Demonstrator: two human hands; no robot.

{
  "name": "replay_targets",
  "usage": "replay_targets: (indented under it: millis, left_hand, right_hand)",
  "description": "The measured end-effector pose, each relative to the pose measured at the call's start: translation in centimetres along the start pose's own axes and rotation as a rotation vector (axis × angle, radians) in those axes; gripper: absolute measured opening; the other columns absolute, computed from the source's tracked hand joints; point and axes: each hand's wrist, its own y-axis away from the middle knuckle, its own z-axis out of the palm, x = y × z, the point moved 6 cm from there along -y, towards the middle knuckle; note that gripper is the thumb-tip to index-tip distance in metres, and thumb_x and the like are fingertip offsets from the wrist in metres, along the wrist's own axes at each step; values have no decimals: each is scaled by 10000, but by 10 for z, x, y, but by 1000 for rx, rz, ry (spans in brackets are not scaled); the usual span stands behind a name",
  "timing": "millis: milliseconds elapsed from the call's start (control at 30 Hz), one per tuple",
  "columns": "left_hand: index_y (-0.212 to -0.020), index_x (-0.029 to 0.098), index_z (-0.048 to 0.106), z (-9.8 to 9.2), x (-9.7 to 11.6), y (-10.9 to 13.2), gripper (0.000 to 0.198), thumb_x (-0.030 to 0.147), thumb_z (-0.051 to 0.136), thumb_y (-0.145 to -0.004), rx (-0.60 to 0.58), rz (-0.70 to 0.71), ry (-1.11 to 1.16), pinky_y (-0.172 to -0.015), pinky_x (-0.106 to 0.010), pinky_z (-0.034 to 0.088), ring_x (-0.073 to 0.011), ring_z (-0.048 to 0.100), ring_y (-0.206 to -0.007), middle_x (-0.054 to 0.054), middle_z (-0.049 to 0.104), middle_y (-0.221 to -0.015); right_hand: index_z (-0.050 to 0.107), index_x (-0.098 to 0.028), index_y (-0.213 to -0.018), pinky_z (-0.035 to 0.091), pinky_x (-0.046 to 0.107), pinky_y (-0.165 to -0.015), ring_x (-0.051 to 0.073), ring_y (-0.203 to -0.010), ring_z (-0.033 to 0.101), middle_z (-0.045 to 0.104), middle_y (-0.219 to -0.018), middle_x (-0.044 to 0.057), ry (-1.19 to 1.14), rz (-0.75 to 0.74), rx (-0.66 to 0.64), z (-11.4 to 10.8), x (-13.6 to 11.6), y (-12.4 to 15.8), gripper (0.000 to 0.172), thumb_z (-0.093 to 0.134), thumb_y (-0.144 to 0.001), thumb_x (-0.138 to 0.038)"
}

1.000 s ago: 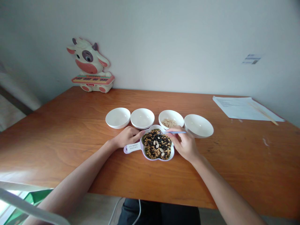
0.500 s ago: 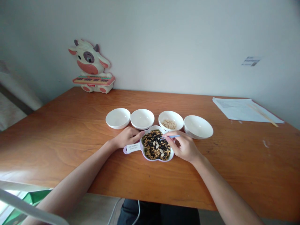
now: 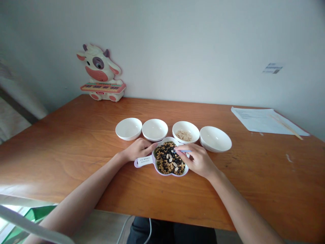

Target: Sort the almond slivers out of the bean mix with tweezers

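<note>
A purple-rimmed, flower-shaped dish with a labelled handle [image 3: 144,161] holds black and yellow grains with several pale seeds [image 3: 175,165] on top. My left hand [image 3: 139,149] is closed at the dish's left rim, its thumb and fingers gripping the edge above the handle. Thin blue tweezers [image 3: 181,151] are pinched in my right hand [image 3: 196,158], their tips over the grains near the dish's upper middle. Whether a seed is between the tips is too small to tell. Behind the dish, one white bowl [image 3: 191,126] contains pale seeds.
Three other white bowls [image 3: 128,129], [image 3: 155,130], [image 3: 215,139] complete the row with no contents visible. A cow-shaped toy keyboard [image 3: 103,88] stands at the back left of the wooden table [image 3: 76,152]. Papers [image 3: 256,119] and chopsticks [image 3: 286,126] lie at the back right.
My right hand has shifted slightly left, with the tweezers lower and nearer the grains. The left hand keeps its hold. The whole view has moved a little.
</note>
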Motion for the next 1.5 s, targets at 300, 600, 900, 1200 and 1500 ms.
replay_targets:
  millis: [300,600,900,1200,1500]
  left_hand:
    - [-525,137,426,0,-1,0,623,451,351,-1058,6,-2,-10,-428,-190,249,-59,344,-450,15,425,-479]
    - [-536,131,457,-1,1,1,615,433,360,-1063,22,26,-10,-419,-188,246,-60,361,-445,13,448,-479]
    - [-541,138,432,0,-2,0,606,438,357,-1062,17,16,-18,-426,-188,250,-59,348,-453,21,424,-486]
    - [-538,144,420,0,-3,1,610,456,353,-1058,11,-4,-29,-433,-187,281,-63,379,-454,13,446,-484]
    - [-538,154,407,-1,1,1,605,466,357,-1054,18,-3,-10,-429,-187,291,-69,373,-459,18,432,-487]
  right_hand:
    - [655,-220,-1072,620,345,-793,188,-869,753,784,-984,41,8,-6,-2,1,-2,-2,165,659,-933,-132]
    - [664,-213,-1057,616,339,-795,185,-875,750,781,-969,43,11,0,15,0,-1,-2,148,653,-935,-130]
    - [684,-203,-1050,613,315,-773,175,-851,755,790,-947,49,43,-2,121,-8,-5,-3,173,648,-923,-90]
    - [701,-194,-1091,581,289,-707,176,-841,730,788,-1013,87,185,218,448,-36,6,0,162,605,-967,-152]
    - [679,-213,-1139,559,303,-687,152,-710,689,773,-1087,91,114,402,444,-33,18,5,187,559,-1012,-281]
